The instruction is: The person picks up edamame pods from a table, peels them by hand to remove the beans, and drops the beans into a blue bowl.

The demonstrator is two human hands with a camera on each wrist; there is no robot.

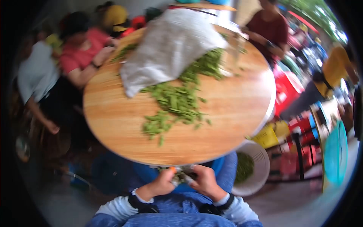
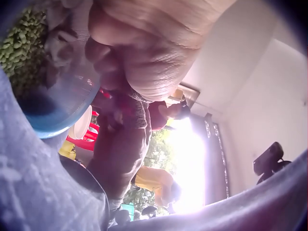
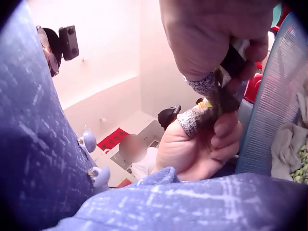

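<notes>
a small dark piece (image 3: pixel 224 98), which seems to be a pod, is held between the two hands, near the close edge of the round wooden table (image 1: pixel 238 117) and, as it appears, above the blue basket (image 3: pixel 269 101). by the left hand (image 1: pixel 160 185) it is pinched, with the thumb and the curled fingers; by the right hand (image 1: pixel 207 181) it is also grasped, from the other side. the exact shape of the piece cannot be told, because it is mostly covered by the fingers. on both thumbs knitted covers (image 3: pixel 190 122) are worn.

the piece is judged to be very light, with a skin that is flexible but a little tough, and perhaps slippery if it is damp. the soft beans inside, if there are any, could be crushed by hard pressing. it is best taken near its two ends, or along the seam, with the thumb pads set close together; the knitted covers should give good friction.

on the table, loose green pods (image 1: pixel 176 100) are spread, partly covered by a white sack (image 1: pixel 170 41). they can be picked one by one from the thin front edge of the heap. in the basket, pale green beans (image 2: pixel 21 53) are seen beside a crumpled cloth (image 3: pixel 288 149).
</notes>
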